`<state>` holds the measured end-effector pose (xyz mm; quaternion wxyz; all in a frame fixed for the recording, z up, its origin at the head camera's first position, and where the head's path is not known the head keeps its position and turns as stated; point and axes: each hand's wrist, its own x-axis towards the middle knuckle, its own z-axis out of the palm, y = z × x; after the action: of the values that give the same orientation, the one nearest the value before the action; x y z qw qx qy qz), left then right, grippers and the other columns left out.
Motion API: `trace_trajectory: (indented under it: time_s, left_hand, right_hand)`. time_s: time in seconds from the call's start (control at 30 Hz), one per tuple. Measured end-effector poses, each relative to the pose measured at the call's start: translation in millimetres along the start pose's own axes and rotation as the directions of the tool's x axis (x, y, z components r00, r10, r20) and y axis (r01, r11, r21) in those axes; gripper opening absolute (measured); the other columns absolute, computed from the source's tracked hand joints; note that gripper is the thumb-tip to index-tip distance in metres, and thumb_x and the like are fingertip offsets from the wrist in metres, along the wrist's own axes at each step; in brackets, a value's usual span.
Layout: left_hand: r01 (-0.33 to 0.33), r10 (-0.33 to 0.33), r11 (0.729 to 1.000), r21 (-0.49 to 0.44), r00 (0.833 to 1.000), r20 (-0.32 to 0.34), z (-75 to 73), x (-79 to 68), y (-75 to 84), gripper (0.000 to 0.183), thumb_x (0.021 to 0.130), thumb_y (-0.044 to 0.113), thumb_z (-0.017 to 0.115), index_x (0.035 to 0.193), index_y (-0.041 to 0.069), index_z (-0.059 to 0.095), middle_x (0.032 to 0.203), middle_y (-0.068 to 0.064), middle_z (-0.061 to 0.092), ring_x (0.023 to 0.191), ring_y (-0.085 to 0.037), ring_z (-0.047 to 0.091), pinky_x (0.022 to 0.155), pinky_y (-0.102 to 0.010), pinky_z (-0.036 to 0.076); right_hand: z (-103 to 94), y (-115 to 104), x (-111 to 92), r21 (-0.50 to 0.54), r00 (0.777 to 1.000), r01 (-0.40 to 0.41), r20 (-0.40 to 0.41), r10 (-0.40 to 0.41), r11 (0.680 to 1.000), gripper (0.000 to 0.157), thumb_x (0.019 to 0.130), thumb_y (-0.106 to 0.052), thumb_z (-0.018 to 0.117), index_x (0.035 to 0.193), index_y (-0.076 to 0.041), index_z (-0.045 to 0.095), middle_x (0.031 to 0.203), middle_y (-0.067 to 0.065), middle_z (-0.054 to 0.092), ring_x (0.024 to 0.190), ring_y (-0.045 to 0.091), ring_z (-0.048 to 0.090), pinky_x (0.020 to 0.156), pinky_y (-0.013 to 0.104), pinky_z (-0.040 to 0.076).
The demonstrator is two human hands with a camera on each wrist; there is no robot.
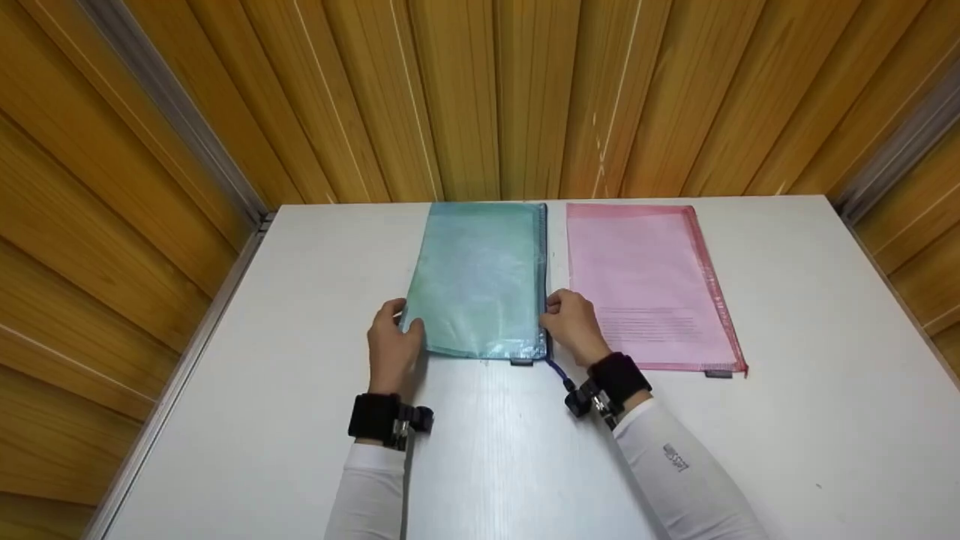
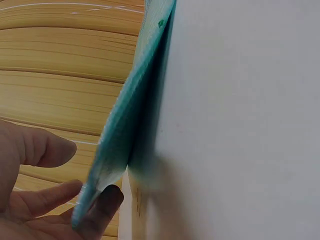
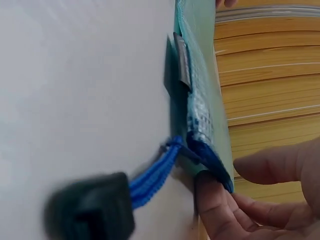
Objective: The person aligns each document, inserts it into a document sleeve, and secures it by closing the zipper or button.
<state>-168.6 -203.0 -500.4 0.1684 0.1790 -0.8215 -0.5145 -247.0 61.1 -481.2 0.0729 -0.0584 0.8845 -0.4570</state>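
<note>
A teal mesh zip pouch (image 1: 480, 277) lies on the white table with its near side edges raised. My left hand (image 1: 394, 349) is at its left edge; in the left wrist view fingers (image 2: 107, 205) reach under that edge while the thumb stands apart from it. At the lower right corner my right hand (image 1: 576, 324) pinches the blue-trimmed edge, thumb above and fingers (image 3: 215, 200) beneath. From this corner hangs a blue cord (image 3: 155, 177) with a dark end piece (image 3: 90, 210). A small grey tag (image 1: 521, 363) sticks out of the near edge.
A pink mesh zip pouch (image 1: 645, 285) lies flat to the right, close by my right hand. The white table (image 1: 225, 420) ends at wood-patterned panels (image 1: 495, 97) at the back, with further panels on both sides.
</note>
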Motion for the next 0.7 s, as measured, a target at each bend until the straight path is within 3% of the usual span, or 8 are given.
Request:
trace_trajectory:
  time_s: [0.2, 0.37, 0.5, 0.7]
  left_hand:
    - [0.030, -0.031, 0.998, 0.058, 0.999, 0.011, -1.1, 1.3, -2.9, 0.046, 0.090, 0.010, 0.061, 0.133, -0.006, 0.055, 0.134, -0.026, 0.057, 0.124, -0.040, 0.057, 0.101, -0.051, 0.048]
    - [0.030, -0.033, 0.994, 0.105, 0.999, 0.031, -2.1, 0.2, -3.2, 0.045, 0.090, 0.011, 0.061, 0.130, -0.008, 0.057, 0.131, -0.028, 0.058, 0.122, -0.041, 0.057, 0.101, -0.051, 0.048]
    - [0.020, -0.030, 0.988, 0.153, 0.998, 0.063, -2.0, -1.3, -1.7, 0.044, 0.092, 0.013, 0.060, 0.130, -0.010, 0.056, 0.133, -0.029, 0.056, 0.126, -0.042, 0.055, 0.103, -0.052, 0.047]
    - [-0.040, 0.020, 0.977, 0.211, 0.995, 0.099, 0.6, -5.0, 5.2, 0.052, 0.102, 0.029, 0.054, 0.133, -0.012, 0.052, 0.138, -0.030, 0.051, 0.131, -0.041, 0.050, 0.106, -0.053, 0.044]
  right_hand:
    - [-3.9, -3.6, -1.5, -0.004, 0.997, -0.030, 0.077, 0.031, 1.000, 0.036, 0.086, -0.007, 0.058, 0.119, 0.009, 0.062, 0.109, 0.019, 0.066, 0.094, 0.026, 0.065, 0.079, 0.032, 0.053]
    - [-9.8, -4.7, -5.2, -0.030, 0.989, -0.004, 0.150, 0.008, 1.000, 0.033, 0.091, -0.011, 0.057, 0.118, 0.007, 0.064, 0.106, 0.016, 0.067, 0.082, 0.019, 0.064, 0.072, 0.027, 0.050]
    - [-19.2, -2.3, -12.2, -0.087, 0.977, 0.093, 0.198, -0.074, 0.992, 0.033, 0.094, -0.016, 0.058, 0.119, 0.004, 0.065, 0.109, 0.018, 0.069, 0.085, 0.023, 0.067, 0.079, 0.034, 0.053]
    - [-38.5, 6.8, -24.9, -0.124, 0.962, 0.225, 0.189, -0.199, 0.967, 0.038, 0.098, -0.019, 0.058, 0.126, 0.006, 0.063, 0.125, 0.023, 0.066, 0.110, 0.038, 0.066, 0.097, 0.051, 0.052]
